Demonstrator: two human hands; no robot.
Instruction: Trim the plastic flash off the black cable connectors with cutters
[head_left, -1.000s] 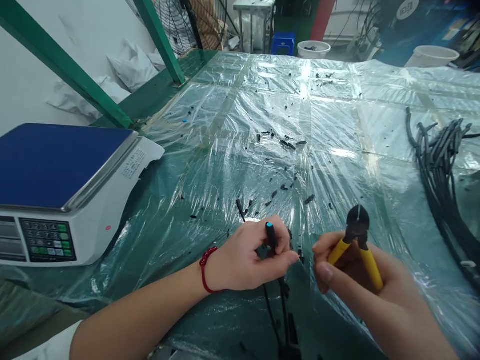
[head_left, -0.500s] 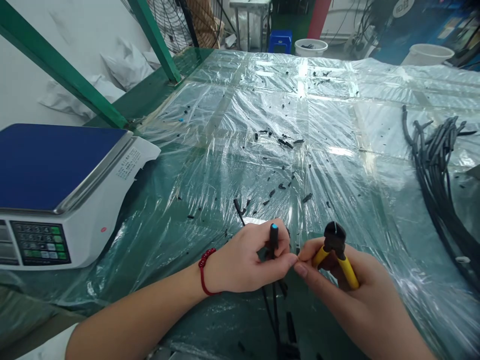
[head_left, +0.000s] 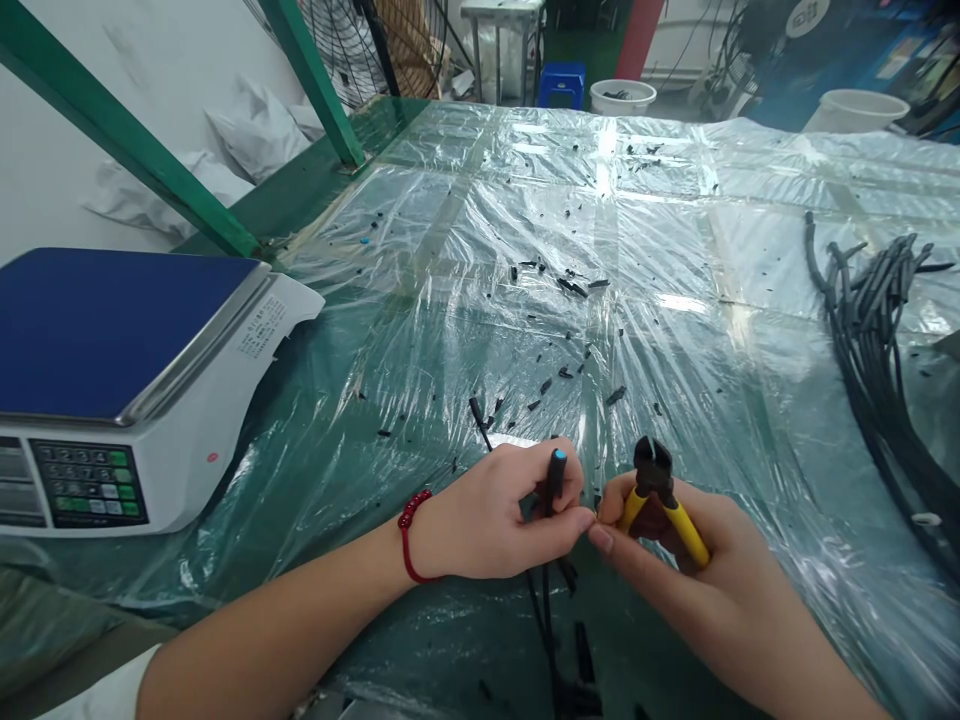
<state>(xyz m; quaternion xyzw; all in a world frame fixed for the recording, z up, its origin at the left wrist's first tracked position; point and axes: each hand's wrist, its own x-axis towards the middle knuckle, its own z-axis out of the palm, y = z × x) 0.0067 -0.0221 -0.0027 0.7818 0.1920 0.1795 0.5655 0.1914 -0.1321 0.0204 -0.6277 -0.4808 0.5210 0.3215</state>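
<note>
My left hand [head_left: 510,515], with a red bead bracelet [head_left: 409,535] at the wrist, is closed around a black cable [head_left: 556,480] whose upturned end shows a blue tip. More black strands hang below that fist. My right hand [head_left: 697,560] is closed around yellow-handled cutting pliers [head_left: 654,470], jaws pointing up and slightly parted. The thumb and fingertip of my right hand meet the thumb and fingertip of my left; whatever is pinched between them is too small to make out. Another black cable end [head_left: 478,415] lies just beyond my left hand.
A scale [head_left: 135,350] with a blue top stands at the left. Plastic sheeting [head_left: 450,330] covers the table, strewn with black scraps [head_left: 572,287]. At the right lies a bundle of black cables [head_left: 874,340]. A green post [head_left: 315,80] rises at the table's far left edge.
The pliers have tilted a little to the left in my right hand, and their jaws show more clearly parted. The blue-tipped cable end has shifted slightly right. Both hands stay together.
</note>
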